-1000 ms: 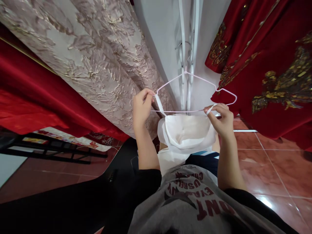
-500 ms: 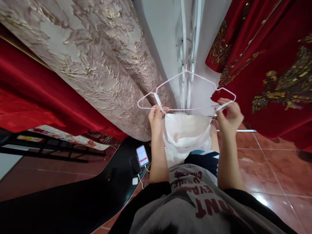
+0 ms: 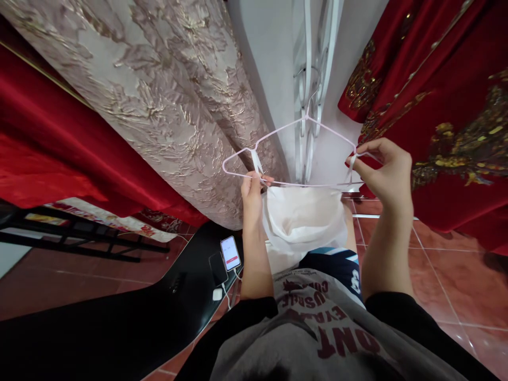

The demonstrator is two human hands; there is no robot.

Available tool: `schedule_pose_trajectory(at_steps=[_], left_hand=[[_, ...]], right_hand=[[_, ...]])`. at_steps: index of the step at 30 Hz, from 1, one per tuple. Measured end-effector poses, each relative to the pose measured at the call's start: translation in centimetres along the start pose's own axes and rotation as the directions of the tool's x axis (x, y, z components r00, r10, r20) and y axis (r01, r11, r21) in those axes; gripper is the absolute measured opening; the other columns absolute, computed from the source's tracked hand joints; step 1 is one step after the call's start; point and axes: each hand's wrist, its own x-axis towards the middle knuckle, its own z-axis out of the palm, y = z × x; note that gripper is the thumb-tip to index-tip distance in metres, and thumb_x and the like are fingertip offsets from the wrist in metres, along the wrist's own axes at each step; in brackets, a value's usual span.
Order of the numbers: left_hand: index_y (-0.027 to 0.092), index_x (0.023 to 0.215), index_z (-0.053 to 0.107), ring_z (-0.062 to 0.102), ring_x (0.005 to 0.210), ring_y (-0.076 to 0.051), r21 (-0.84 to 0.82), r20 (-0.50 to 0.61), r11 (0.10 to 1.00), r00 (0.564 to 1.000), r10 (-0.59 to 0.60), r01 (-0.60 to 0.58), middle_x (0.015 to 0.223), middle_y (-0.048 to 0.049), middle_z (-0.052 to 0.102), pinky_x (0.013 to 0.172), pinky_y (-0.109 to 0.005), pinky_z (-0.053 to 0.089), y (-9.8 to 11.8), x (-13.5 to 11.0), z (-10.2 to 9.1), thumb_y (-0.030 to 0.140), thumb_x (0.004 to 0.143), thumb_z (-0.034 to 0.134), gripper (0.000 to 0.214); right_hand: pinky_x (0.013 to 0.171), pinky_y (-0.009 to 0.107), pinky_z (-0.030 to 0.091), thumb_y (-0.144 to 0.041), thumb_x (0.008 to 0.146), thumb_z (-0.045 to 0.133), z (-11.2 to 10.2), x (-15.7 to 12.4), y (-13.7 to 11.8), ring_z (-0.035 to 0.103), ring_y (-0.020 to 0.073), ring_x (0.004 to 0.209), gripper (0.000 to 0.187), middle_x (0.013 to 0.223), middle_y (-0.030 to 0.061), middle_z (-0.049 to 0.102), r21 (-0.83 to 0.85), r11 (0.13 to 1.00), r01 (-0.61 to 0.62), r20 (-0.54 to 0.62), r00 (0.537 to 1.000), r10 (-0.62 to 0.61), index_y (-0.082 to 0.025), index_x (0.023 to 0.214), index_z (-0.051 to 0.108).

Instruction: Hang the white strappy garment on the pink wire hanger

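1. In the head view, a pale pink hanger (image 3: 307, 117) stood at the centre, its hook (image 3: 318, 84) up against white metal bars (image 3: 307, 47). It seemed to hang from them, which would explain why neither hand bore it by the neck; the exact contact was too small to make out.
2. A white garment (image 3: 305, 211) hung open-topped just below the hanger's lower bar, in front of the person's lap. Its left strap (image 3: 256, 159) ran up to the notch on the hanger's left shoulder, a dip that likely kept it from sliding outward.
3. The left hand (image 3: 251, 189) was at the lower bar, thumb and fingers closed on the base of that strap, probably to steady garment and hanger together.
4. The right hand (image 3: 387, 172) was raised to the hanger's right shoulder, its thumb and index finger nearly together, pinching the right strap (image 3: 351, 166) beside the notch there. Whether that strap was fully seated, I could not tell.
5. A pale brocade cloth (image 3: 166, 106) hung to the left and a red embroidered garment (image 3: 440, 153) to the right, leaving a gap where both hands worked.
6. On the black desk (image 3: 119, 323) lay 2 phones (image 3: 230, 253), with cables attached, presumably for charging.
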Motion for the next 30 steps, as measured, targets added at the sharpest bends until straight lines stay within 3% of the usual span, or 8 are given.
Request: schedule_pose_trajectory(at_steps=[5, 8, 11, 14, 17, 23, 26, 30], left_hand=[[0.021, 0.086, 0.061, 0.063, 0.067, -0.012, -0.024, -0.024, 0.998, 0.998, -0.06, 0.059, 0.075, -0.0018, 0.075, 0.072, -0.025, 0.051, 0.1, -0.3, 0.6, 0.043, 0.092, 0.076, 0.028], [0.02, 0.089, 0.062, 0.063, 0.067, -0.011, -0.054, -0.02, 0.994, 0.995, -0.095, 0.094, 0.076, -0.0011, 0.074, 0.073, -0.025, 0.051, 0.1, -0.5, 0.9, 0.041, 0.09, 0.079, 0.026], [0.021, 0.094, 0.064, 0.067, 0.075, -0.012, -0.043, -0.006, 0.992, 0.993, -0.122, 0.122, 0.082, -0.0017, 0.074, 0.081, -0.025, 0.053, 0.0, -0.9, 0.8, 0.041, 0.089, 0.08, 0.026], [0.023, 0.103, 0.069, 0.072, 0.094, -0.015, 0.024, 0.063, 0.991, 0.989, -0.133, 0.132, 0.104, -0.0048, 0.078, 0.089, -0.027, 0.055, 0.3, -1.5, 0.0, 0.043, 0.088, 0.081, 0.028], [0.026, 0.108, 0.075, 0.072, 0.112, -0.022, 0.193, 0.263, 0.97, 0.944, -0.2, 0.152, 0.118, -0.0077, 0.077, 0.092, -0.031, 0.057, 1.8, -2.0, -1.5, 0.05, 0.088, 0.08, 0.032], [0.021, 0.097, 0.08, 0.074, 0.103, -0.028, 0.266, 0.419, 0.948, 0.864, -0.278, 0.176, 0.101, -0.0146, 0.078, 0.068, -0.03, 0.058, 6.6, -1.6, -4.5, 0.059, 0.089, 0.076, 0.038], [0.02, 0.103, 0.078, 0.074, 0.113, -0.033, -0.015, 0.332, 0.972, 0.919, -0.215, 0.233, 0.111, -0.0194, 0.075, 0.064, -0.031, 0.059, 7.5, -0.6, -4.5, 0.065, 0.089, 0.072, 0.048], [0.027, 0.119, 0.072, 0.056, 0.148, -0.03, -0.244, -0.031, 0.969, 0.999, 0.023, -0.03, 0.151, -0.0125, 0.063, 0.087, -0.032, 0.063, 6.3, 0.5, -4.1, 0.059, 0.096, 0.063, 0.041]], right_hand=[[0.094, 0.048, 0.055, -0.012, 0.084, 0.062, 2.8, -2.0, -0.9, 0.068, 0.0261, 0.1, 0.017, 0.096, 0.0057, 0.068, -0.016, 0.949, 0.316, -0.237, 0.921, -0.31, -0.026, 0.091, 0.067], [0.095, 0.047, 0.054, -0.017, 0.093, 0.059, 4.7, -4.5, -0.5, 0.071, 0.026, 0.103, 0.019, 0.105, 0.0054, 0.076, 0.061, 0.962, 0.266, 0.054, 0.961, -0.27, -0.027, 0.103, 0.072], [0.097, 0.048, 0.05, -0.023, 0.096, 0.063, 6.0, -6.2, 0.2, 0.072, 0.0266, 0.1, 0.021, 0.107, 0.0042, 0.081, -0.029, 0.978, 0.207, 0.351, 0.918, -0.184, -0.027, 0.113, 0.075], [0.101, 0.048, 0.045, -0.028, 0.099, 0.063, 6.4, -6.6, 0.6, 0.071, 0.0269, 0.103, 0.023, 0.111, 0.0044, 0.082, -0.1, 0.977, 0.191, 0.329, 0.932, -0.148, -0.027, 0.117, 0.076], [0.102, 0.047, 0.043, -0.032, 0.101, 0.061, 5.9, -6.4, 0.7, 0.071, 0.026, 0.103, 0.022, 0.109, 0.0029, 0.082, -0.076, 0.983, 0.167, 0.296, 0.945, -0.138, -0.029, 0.113, 0.078], [0.101, 0.047, 0.042, -0.033, 0.097, 0.063, 4.7, -5.8, 0.8, 0.064, 0.0227, 0.086, 0.018, 0.083, -0.001, 0.076, -0.062, 0.993, 0.096, 0.232, 0.97, -0.079, -0.031, 0.092, 0.08], [0.1, 0.046, 0.041, -0.033, 0.097, 0.063, 4.5, -5.8, 0.5, 0.062, 0.0223, 0.085, 0.018, 0.081, -0.001, 0.074, -0.052, 0.994, 0.095, 0.226, 0.971, -0.081, -0.031, 0.092, 0.08], [0.098, 0.045, 0.041, -0.032, 0.099, 0.061, 4.4, -6.0, 0.4, 0.063, 0.0227, 0.087, 0.019, 0.087, 0.0002, 0.077, -0.049, 0.992, 0.12, 0.252, 0.962, -0.104, -0.031, 0.098, 0.08]])
